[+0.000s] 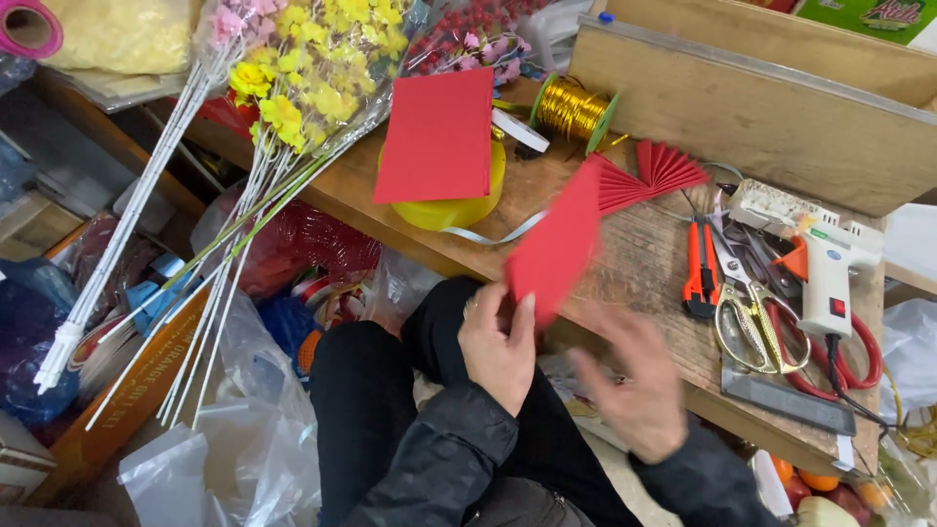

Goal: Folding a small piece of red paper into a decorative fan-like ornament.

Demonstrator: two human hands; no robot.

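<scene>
We note the left hand (500,344) pinching a red paper sheet (554,246) by its lower edge, holding it tilted above the wooden workbench (644,263), near the pleated red paper fan (649,174). The right hand (634,385) is blurred, fingers spread, grasping nothing. Risk, in our judgement: a one-edge pinch lets the sheet crease or slip; the orange utility knife (700,263), scissors (752,317) and glue gun (830,268) lie close by.

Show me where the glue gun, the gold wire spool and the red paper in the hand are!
glue gun (826,278): head view, on its white body.
gold wire spool (572,109): head view, on the wound gold wire.
red paper (554,244): head view, middle of the sheet held by the left hand (498,346).
</scene>
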